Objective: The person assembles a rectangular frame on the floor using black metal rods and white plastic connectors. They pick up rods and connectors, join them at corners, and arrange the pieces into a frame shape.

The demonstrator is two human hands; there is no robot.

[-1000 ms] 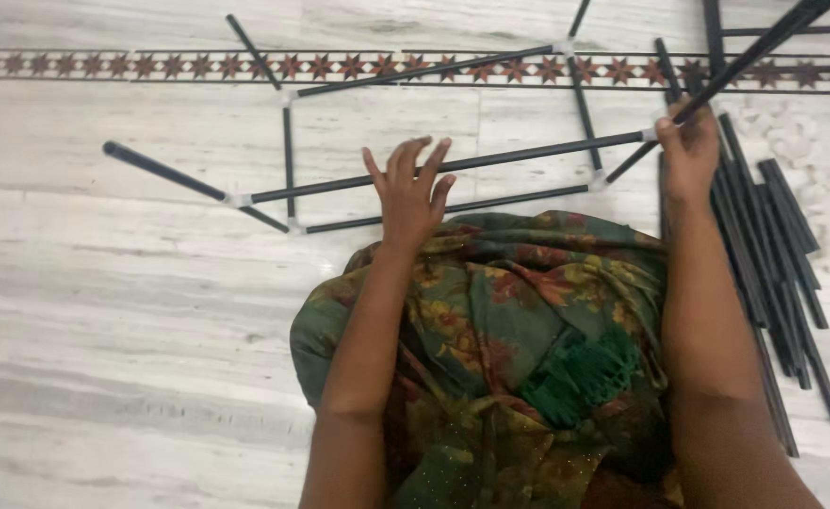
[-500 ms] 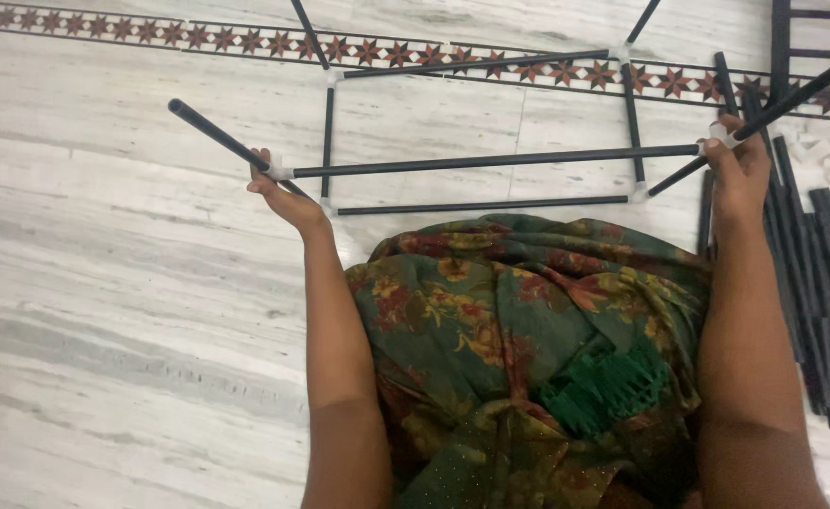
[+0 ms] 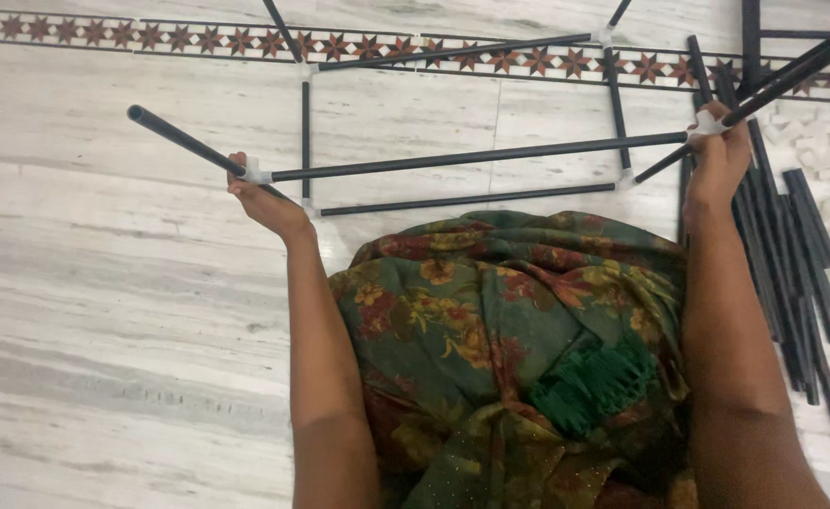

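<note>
My left hand (image 3: pixel 262 193) grips the white joint (image 3: pixel 255 173) at the frame's (image 3: pixel 476 155) left end, fingers closed around it. My right hand (image 3: pixel 716 160) is closed on the white joint (image 3: pixel 707 123) at the right end. The front rod spans between both hands, held off the floor (image 3: pixel 104 311), above my knees. One rod end (image 3: pixel 135 114) sticks out past my left hand, up and leftward. The frame's far rods lie over the patterned floor border (image 3: pixel 151 36). Loose black rods (image 3: pixel 801 273) lie on the floor just right of my right arm, crowding that side. Bare marble lies open to my left. The floral cloth (image 3: pixel 509 320) on my lap sits just under the front rod.
</note>
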